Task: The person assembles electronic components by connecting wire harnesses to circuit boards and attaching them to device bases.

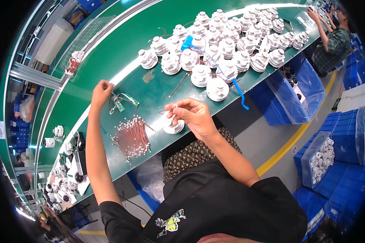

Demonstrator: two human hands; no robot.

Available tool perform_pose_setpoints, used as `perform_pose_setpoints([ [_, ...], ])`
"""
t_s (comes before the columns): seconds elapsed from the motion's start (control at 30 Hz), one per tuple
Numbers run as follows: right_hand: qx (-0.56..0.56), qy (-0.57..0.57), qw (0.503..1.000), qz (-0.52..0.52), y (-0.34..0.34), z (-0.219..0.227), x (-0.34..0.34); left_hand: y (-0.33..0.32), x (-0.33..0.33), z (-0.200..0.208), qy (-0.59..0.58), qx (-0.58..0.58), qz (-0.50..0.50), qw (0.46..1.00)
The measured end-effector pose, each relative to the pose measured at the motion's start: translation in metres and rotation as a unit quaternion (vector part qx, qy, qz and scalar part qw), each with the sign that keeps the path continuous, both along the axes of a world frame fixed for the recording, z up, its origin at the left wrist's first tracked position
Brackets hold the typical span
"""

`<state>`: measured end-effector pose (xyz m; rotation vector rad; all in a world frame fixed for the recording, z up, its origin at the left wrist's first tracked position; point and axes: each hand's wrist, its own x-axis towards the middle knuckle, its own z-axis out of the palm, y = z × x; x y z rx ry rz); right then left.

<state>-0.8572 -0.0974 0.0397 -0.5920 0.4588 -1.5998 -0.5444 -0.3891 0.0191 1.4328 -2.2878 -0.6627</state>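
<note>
My right hand (194,116) is closed in a pinch just over a white round part (173,126) on the green bench. A thin red wire (163,111) with a small white end shows at its fingertips. My left hand (102,94) is raised farther left with its fingers closed together; whatever they hold, if anything, is too small to make out. Right of it lie small green circuit boards (118,106) with wires attached. Nearer me, a bundle of red wires with white connectors (133,137) is spread on the bench, between my left forearm and the white part.
Many white round assemblies (200,75) with wires crowd the bench's far right, with a blue cord (236,87) across them. White housings (65,184) stand at left. Blue bins (296,95) are on the floor at right. Another person (333,42) works at the far right.
</note>
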Motion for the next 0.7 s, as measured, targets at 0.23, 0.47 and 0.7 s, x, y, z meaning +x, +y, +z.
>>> perform_pose_setpoints([
  [0.23,-0.004,-0.015,1.0,0.021,-0.003,-0.006,-0.001,0.054,0.036,0.048,0.352,0.158,0.168,0.907],
  [0.47,0.029,0.01,0.999,0.016,-0.005,-0.008,0.003,0.112,0.078,0.07,0.456,-0.006,0.167,0.874],
  [0.7,-0.024,0.166,0.985,-0.041,-0.004,-0.005,0.013,0.164,0.071,0.058,0.678,-0.042,0.162,0.716],
])
